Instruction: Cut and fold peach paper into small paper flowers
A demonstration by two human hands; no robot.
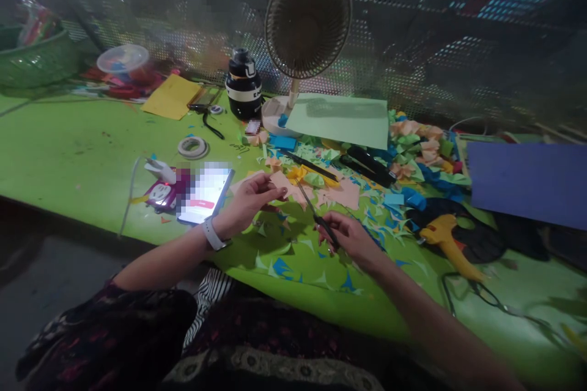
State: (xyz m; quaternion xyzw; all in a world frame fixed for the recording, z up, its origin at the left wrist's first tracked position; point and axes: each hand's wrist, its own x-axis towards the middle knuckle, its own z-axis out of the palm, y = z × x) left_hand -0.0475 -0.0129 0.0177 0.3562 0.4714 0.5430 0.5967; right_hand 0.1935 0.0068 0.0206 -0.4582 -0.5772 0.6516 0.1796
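My left hand (247, 201) pinches a small pale pink paper piece (283, 184) just above the green table (77, 153). My right hand (346, 235) is closed around the handles of dark scissors (316, 214), whose blades point up toward the pink paper. A lit phone (206, 193) lies just left of my left hand, next to a pink and white power strip (161, 191). Paper scraps in green, blue and pink lie all around both hands.
A table fan (307, 21) stands at the back with a light green sheet (342, 119) at its base, a black bottle (243, 85) beside it. A yellow glue gun (447, 241), purple sheet (527, 180), tape roll (193, 146) and yellow paper (172, 96) also lie here.
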